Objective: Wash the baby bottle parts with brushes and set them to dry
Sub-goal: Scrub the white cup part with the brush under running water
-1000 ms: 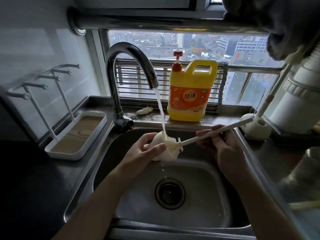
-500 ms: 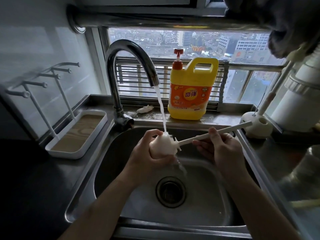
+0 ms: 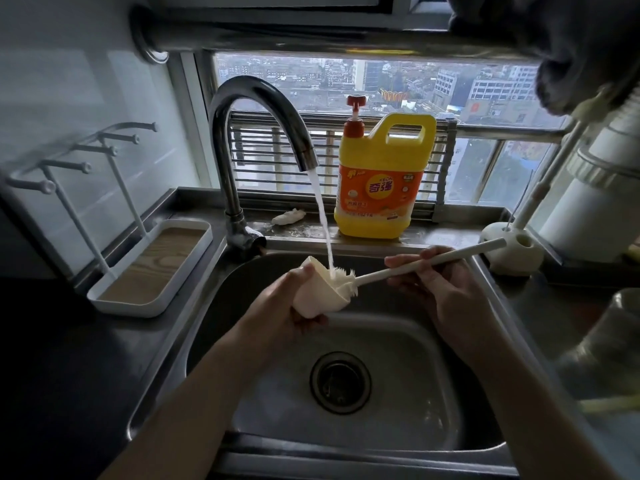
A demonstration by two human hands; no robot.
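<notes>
My left hand (image 3: 287, 308) grips a cream bottle cap (image 3: 320, 294) over the sink (image 3: 398, 358), its open side tilted up toward the tap. My right hand (image 3: 438, 289) holds the long white handle of a bottle brush (image 3: 415, 265). The bristle head sits inside the cap's mouth. Water from the curved tap (image 3: 256, 133) streams onto the bristles and into the cap.
A white drying rack (image 3: 149, 268) with pegs and a wood-lined tray stands on the left counter. A yellow detergent jug (image 3: 381, 181) stands behind the sink. A white brush stand (image 3: 512, 247) sits at the right, beside a large white appliance (image 3: 595, 202). The drain (image 3: 341, 382) lies below my hands.
My left hand has turned the cap so its open mouth faces up. The brush head, buried in the cap half a second ago, now shows at the rim.
</notes>
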